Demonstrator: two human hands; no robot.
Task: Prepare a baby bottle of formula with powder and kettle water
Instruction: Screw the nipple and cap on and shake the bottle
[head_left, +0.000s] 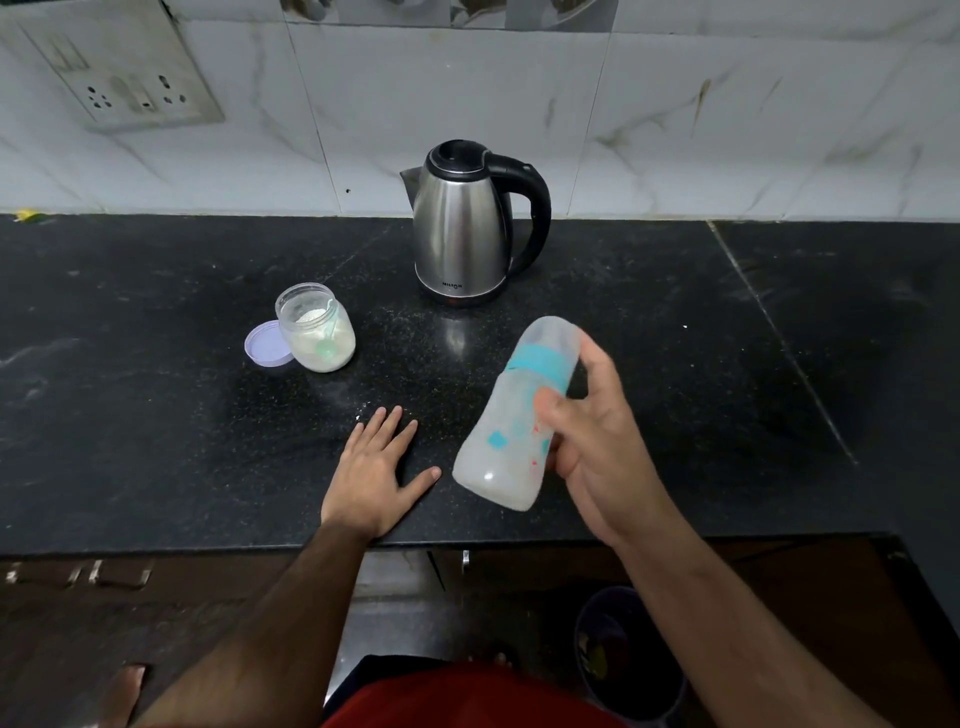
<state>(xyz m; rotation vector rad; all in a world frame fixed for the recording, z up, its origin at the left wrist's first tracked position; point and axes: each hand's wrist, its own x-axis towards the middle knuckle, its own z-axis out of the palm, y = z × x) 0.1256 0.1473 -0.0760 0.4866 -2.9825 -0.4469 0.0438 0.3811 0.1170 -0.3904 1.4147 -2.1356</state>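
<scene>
- My right hand (597, 441) grips the bottle (511, 415), fingers and thumb curled round its middle, holding it up off the counter (156, 415).
- The bottle is tilted, its capped top leaning far and to the right, its base near and to the left. It has a teal collar under a clear cap, and its body looks cloudy white and blurred.
- My left hand (376, 467) lies flat on the counter, palm down, fingers straight and spread, holding nothing. It sits just left of the bottle's base, near the counter's front edge.
- The kettle (467, 228) stands upright at the far middle of the counter, close to the tiled wall (727, 130), spout to the left, black handle to the right, lid down.
- The jar (317, 327) of white powder stands open, left of the kettle and nearer, with a green scoop (327, 343) inside it.
- Its lid (267, 348) lies on the counter touching the jar's left side.
- A little powder is spilled on the counter just beyond my left fingertips.
- A socket (130, 88) sits on the wall at the far left.
</scene>
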